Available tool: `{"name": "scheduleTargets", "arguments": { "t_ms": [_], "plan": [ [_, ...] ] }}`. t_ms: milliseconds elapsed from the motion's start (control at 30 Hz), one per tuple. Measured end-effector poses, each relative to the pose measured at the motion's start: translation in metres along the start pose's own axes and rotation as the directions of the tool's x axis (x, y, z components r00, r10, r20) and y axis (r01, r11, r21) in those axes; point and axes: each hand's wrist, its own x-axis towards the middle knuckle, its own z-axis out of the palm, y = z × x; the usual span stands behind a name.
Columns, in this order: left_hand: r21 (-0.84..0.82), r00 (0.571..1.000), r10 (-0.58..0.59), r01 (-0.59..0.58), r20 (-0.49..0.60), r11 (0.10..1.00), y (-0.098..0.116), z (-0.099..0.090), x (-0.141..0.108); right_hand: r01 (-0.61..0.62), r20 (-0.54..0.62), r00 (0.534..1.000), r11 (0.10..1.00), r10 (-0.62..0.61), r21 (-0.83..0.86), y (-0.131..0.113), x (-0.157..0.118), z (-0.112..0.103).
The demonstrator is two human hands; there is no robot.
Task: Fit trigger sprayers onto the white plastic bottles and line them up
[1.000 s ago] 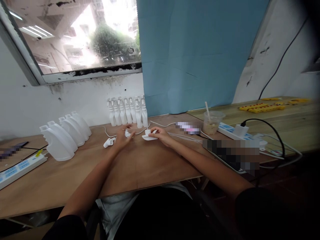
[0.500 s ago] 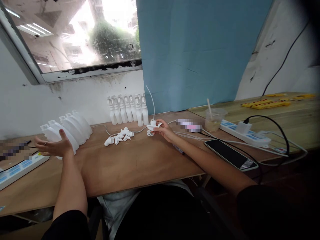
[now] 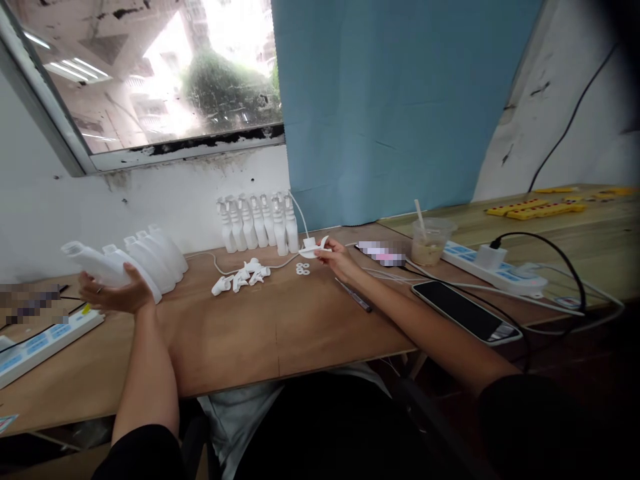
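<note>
At the left, my left hand is wrapped round a white plastic bottle, which tilts with its neck toward the upper left. Beside it, several more white bottles lean in a row. My right hand pinches a white trigger spray head above the table, its thin dip tube curving upward. Just below it lie several small white rings. A loose pile of trigger spray heads rests between my hands. Against the wall stand several bottles with spray heads fitted.
Right of my right hand are a plastic cup with a straw, a phone, and a power strip with cables. A thin pen-like tool lies under my right forearm. Another power strip lies at the left.
My left hand has closed on a bottle and tipped it away from the row, neck to the left. My right hand still holds the spray head, turned slightly, its tube leaning further left.
</note>
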Motion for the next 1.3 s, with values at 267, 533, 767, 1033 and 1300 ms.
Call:
{"name": "scheduleTargets", "arguments": {
  "t_ms": [267, 533, 767, 1033, 1300],
  "plan": [
    [-0.241, 0.733, 0.638, -0.592, 0.235, 0.769, 0.074, 0.02, -0.041, -0.099, 0.048, 0.995, 0.97, 0.09, 0.224, -0.014, -0.002, -0.006],
    [-0.401, 0.373, 0.816, -0.732, 0.442, 0.551, 0.071, 0.037, -0.093, -0.141, -0.021, 0.988, 0.934, 0.156, 0.328, -0.013, 0.004, -0.018],
    [-0.418, 0.354, 0.841, -0.746, 0.41, 0.518, 0.075, 0.035, -0.091, -0.081, -0.087, 0.987, 0.894, 0.132, 0.44, -0.013, 0.006, -0.021],
    [-0.424, 0.362, 0.852, -0.751, 0.378, 0.507, 0.076, 0.035, -0.092, -0.063, -0.132, 0.983, 0.904, 0.13, 0.423, -0.013, 0.009, -0.027],
    [-0.507, 0.259, 0.916, -0.77, 0.307, 0.388, 0.1, 0.021, -0.1, -0.138, -0.022, 0.989, 0.953, 0.149, 0.269, -0.006, 0.004, -0.018]
  ]
}}
